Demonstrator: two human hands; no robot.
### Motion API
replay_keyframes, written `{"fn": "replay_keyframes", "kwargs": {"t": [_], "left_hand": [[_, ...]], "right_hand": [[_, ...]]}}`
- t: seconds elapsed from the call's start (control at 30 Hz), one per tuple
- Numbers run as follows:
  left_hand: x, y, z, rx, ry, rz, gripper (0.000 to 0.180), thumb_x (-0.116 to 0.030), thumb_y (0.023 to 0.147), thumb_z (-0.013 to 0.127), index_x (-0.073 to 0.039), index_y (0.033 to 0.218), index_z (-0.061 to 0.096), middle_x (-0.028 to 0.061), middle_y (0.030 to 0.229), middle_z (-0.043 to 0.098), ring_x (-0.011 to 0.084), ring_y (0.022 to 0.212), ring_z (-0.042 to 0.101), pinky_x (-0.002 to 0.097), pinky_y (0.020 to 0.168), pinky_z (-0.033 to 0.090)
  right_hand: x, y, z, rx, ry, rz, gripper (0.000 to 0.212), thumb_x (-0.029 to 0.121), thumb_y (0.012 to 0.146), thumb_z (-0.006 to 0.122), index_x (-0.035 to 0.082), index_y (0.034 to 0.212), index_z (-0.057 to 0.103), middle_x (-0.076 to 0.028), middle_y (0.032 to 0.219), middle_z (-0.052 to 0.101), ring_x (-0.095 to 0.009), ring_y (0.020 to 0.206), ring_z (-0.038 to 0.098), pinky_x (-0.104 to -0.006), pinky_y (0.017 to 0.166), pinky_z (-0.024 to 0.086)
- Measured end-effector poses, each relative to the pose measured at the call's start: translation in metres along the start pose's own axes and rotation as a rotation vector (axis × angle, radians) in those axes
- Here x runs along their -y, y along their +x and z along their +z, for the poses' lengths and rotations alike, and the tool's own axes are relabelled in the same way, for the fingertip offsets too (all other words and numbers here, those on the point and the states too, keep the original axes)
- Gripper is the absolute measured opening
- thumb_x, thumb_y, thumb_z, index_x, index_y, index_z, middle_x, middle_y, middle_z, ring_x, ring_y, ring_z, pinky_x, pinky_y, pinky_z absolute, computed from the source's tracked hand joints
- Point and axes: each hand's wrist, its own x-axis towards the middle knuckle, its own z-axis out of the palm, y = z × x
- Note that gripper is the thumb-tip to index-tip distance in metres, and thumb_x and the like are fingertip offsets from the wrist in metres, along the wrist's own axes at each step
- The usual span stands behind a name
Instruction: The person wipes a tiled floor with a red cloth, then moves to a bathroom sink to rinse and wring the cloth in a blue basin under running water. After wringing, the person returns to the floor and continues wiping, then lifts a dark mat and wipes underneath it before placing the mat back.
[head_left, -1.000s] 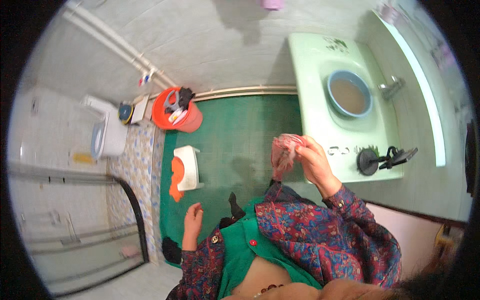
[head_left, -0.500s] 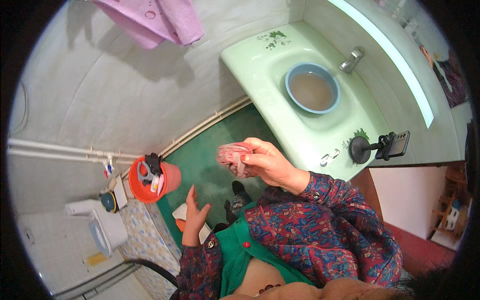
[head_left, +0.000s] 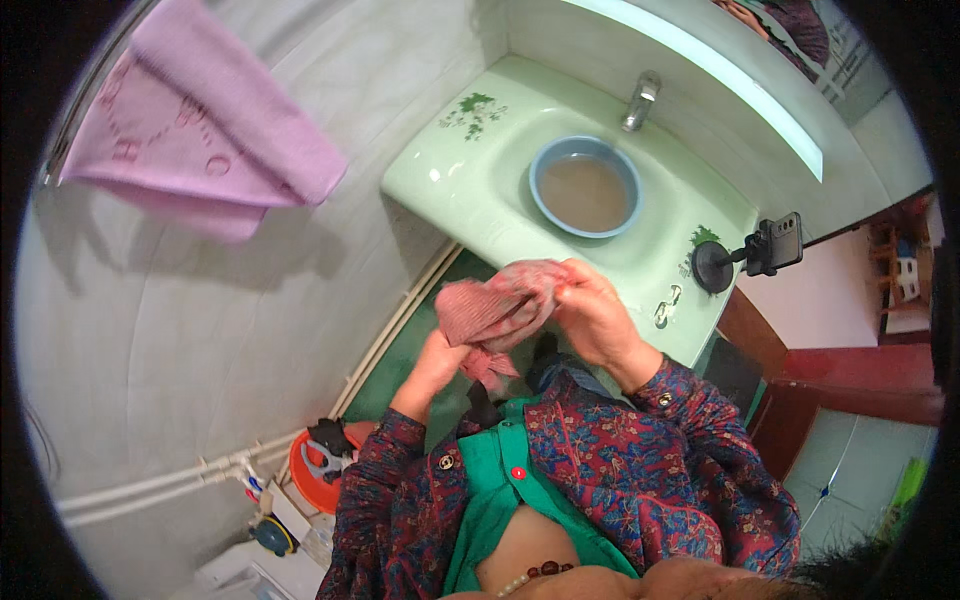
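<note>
In front of my body, a damp-looking pinkish-red ribbed cloth (head_left: 497,308) is stretched between my two hands, partly opened out and with a loose end hanging below. My right hand (head_left: 598,318) pinches its right end, beside the front edge of the washbasin. At the lower left of the cloth, my left hand (head_left: 434,370) grips it, with most of its fingers hidden behind the fabric. A blue plastic basin (head_left: 585,233) holding murky water stands in the pale green washbasin (head_left: 440,172).
A chrome tap (head_left: 642,100) rises behind the basin. A phone (head_left: 786,243) on a black stand (head_left: 711,267) sits at the washbasin's right end. On the left wall hangs a pink towel (head_left: 225,130). An orange bucket (head_left: 309,483) with things in it stands at the lower left, near white pipes (head_left: 150,488).
The crumpled cloth in my right hand has been spread out. My left hand, free and open before, has come up and taken hold of it. The view has swung, showing more of the towel.
</note>
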Motion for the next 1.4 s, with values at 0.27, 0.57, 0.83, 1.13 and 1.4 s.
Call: {"fn": "replay_keyframes", "kwargs": {"t": [0.27,0.57,0.83,1.13,1.4], "left_hand": [[-0.109,0.164,0.006,0.136,-0.139,0.116,0.047,-0.009,0.084,0.057,0.004,0.128,0.045,0.0095,0.120,0.056,0.0176,0.111,0.053,0.0313,0.097,0.042],[-0.111,0.324,0.058,-0.028,0.669,-0.071,0.064,-0.024,0.085,0.057,-0.002,0.141,0.033,0.0162,0.137,0.045,0.0288,0.123,0.045,0.0376,0.100,0.039],[-0.043,0.381,0.108,0.113,-0.187,-0.740,0.028,-0.033,0.089,0.051,-0.017,0.110,0.054,0.0068,0.110,0.055,0.0219,0.095,0.051,0.0377,0.078,0.043],[-0.011,0.406,0.104,0.165,-0.449,-0.847,0.040,-0.045,0.091,0.043,-0.018,0.118,0.053,0.0069,0.109,0.060,0.0289,0.102,0.053,0.0505,0.084,0.043],[-0.005,0.429,0.102,0.214,-0.694,-0.756,0.036,-0.037,0.087,0.054,-0.009,0.109,0.057,0.0089,0.109,0.061,0.0283,0.103,0.056,0.0463,0.091,0.045]], "right_hand": [[0.074,0.052,-0.113,-0.189,-0.121,-0.293,0.029,0.016,0.093,0.049,0.003,0.119,0.051,-0.008,0.120,0.057,-0.018,0.108,0.055,-0.0406,0.093,0.045],[0.077,0.105,-0.266,-0.581,-1.523,0.072,0.054,0.016,0.081,0.058,-0.001,0.130,0.045,-0.023,0.129,0.049,-0.036,0.116,0.049,-0.0397,0.101,0.040],[0.018,0.184,-0.299,-0.638,-1.749,0.079,0.050,0.011,0.080,0.056,0.011,0.130,0.050,-0.022,0.129,0.047,-0.040,0.115,0.048,-0.0449,0.097,0.042],[0.005,0.212,-0.286,-0.778,-1.885,0.501,0.051,0.012,0.078,0.061,0.019,0.128,0.050,-0.018,0.126,0.046,-0.042,0.117,0.044,-0.0531,0.090,0.045],[-0.020,0.238,-0.242,-0.985,-0.923,0.038,0.033,0.024,0.083,0.057,0.005,0.111,0.060,-0.023,0.103,0.064,-0.038,0.096,0.062,-0.0443,0.085,0.048]]}}
